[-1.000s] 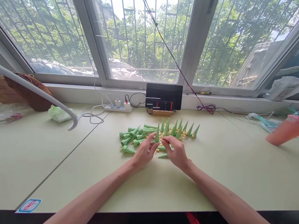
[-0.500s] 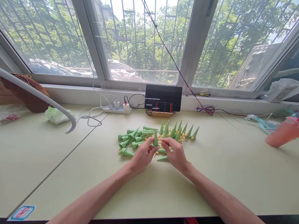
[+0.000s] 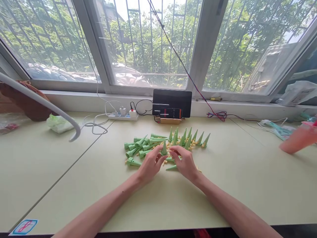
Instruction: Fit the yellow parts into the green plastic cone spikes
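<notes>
Upright between the thumb and fingers of my left hand (image 3: 150, 166) is a green cone-shaped watering spike (image 3: 164, 148), its tip pointing up. My right hand (image 3: 186, 164) is close beside it on the right, fingertips pinched together; whatever they hold is too small to make out. Left of my hands lies a pile of green spikes (image 3: 133, 154) with ribbed caps. Behind my right hand several more spikes (image 3: 183, 137) stand on their caps, with small yellow pieces (image 3: 165, 162) scattered among them. One loose spike (image 3: 171, 168) lies partly under my right hand.
A black tablet (image 3: 172, 99) and a phone (image 3: 170, 113) lean by the window sill. A power strip (image 3: 123, 116) with cables sits left of them. The white curved arm (image 3: 49, 104) reaches in at left. A pink cup (image 3: 297, 138) is at right.
The view has shifted very slightly. Both hands keep the same hold, the green spike still upright in the left one.
</notes>
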Demonstrator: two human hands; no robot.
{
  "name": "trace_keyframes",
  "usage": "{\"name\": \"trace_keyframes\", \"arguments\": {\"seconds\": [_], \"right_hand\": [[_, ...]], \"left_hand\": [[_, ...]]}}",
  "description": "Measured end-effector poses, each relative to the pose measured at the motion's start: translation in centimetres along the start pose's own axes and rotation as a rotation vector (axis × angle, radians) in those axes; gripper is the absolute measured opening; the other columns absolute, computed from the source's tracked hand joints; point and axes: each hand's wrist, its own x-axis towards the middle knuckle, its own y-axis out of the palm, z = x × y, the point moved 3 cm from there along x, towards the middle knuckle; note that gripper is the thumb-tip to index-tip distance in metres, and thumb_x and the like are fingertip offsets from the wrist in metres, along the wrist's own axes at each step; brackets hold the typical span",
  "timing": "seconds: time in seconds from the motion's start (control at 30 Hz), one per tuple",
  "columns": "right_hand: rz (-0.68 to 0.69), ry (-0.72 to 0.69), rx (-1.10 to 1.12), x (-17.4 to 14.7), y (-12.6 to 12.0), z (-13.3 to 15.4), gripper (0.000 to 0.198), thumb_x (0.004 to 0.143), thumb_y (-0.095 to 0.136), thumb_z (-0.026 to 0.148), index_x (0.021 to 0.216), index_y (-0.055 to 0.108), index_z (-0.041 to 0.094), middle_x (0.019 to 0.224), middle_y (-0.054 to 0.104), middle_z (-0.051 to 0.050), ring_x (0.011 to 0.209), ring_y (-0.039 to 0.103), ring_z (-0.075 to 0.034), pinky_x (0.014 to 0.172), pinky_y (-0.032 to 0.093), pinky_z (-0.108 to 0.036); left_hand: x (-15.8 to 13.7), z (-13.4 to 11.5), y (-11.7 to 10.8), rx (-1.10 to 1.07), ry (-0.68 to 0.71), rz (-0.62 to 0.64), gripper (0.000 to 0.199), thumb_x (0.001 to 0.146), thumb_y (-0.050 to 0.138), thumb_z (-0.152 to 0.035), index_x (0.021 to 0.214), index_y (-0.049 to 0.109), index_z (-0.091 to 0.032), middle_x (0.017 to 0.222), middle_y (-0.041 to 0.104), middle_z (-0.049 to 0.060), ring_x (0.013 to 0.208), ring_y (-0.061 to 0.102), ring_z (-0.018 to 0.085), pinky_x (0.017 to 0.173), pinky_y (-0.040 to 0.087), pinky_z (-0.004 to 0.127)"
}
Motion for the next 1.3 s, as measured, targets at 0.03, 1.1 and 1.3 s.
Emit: {"name": "trace_keyframes", "arguments": {"seconds": [0.03,1.1,1.3], "right_hand": [[0.003,0.009,0.003,-0.02,0.01,-0.01,0.016,0.097,0.050,0.026,0.098,0.065,0.019,0.091,0.070,-0.004,0.076,0.065,-0.016,0.070,0.053,-0.030],[0.068,0.117,0.041,-0.16,-0.13,0.15,0.029,0.099,0.044,0.036,0.081,0.058,0.019,0.057,0.048,0.004,0.050,0.044,-0.010,0.050,0.038,-0.023],[0.072,0.127,0.027,-0.23,-0.14,0.14,0.027,0.100,0.043,0.036,0.084,0.058,0.019,0.059,0.049,0.004,0.052,0.045,-0.011,0.051,0.040,-0.024]], "left_hand": [[-0.01,-0.01,-0.02,0.002,0.003,-0.003,0.023,0.095,0.050,-0.032,0.113,0.052,-0.018,0.082,0.060,0.001,0.060,0.052,0.011,0.058,0.048,0.025],[-0.15,-0.41,0.15,-0.024,-0.038,0.004,0.016,0.093,0.052,-0.032,0.086,0.043,-0.021,0.059,0.043,-0.008,0.047,0.041,0.008,0.049,0.039,0.022],[-0.11,-0.70,-0.04,0.032,-0.029,0.011,0.012,0.093,0.052,-0.032,0.093,0.050,-0.020,0.062,0.049,-0.006,0.051,0.043,0.009,0.052,0.039,0.023]]}}
